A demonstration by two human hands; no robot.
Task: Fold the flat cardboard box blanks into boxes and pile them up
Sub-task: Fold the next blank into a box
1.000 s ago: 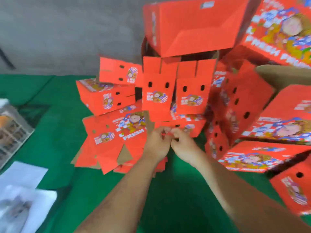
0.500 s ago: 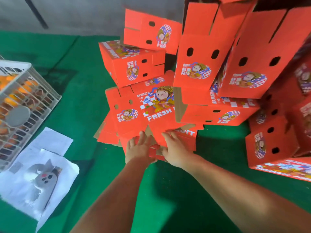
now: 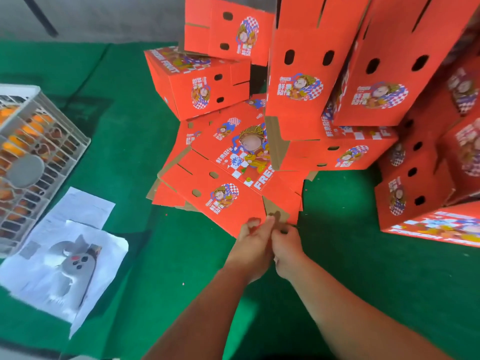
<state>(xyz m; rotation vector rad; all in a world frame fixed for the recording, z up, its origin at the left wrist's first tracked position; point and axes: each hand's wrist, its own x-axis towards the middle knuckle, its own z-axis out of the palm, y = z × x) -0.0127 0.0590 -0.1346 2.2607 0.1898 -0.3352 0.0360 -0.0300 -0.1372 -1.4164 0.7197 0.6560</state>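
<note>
Arms: two forearms, bare from the lower edge of the view up to the wrists, with no sleeve over them.
Left hand [image 3: 253, 246]: bare, no glove, ring or strap showing.
Right hand [image 3: 287, 249]: bare, likewise without glove or ring.
Wrists: bare, without watch or band.

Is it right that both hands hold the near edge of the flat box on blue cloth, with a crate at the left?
Not quite: the cloth is green, as the head view shows. Both hands, left hand and right hand, do hold the flat box, crate at left.
</note>
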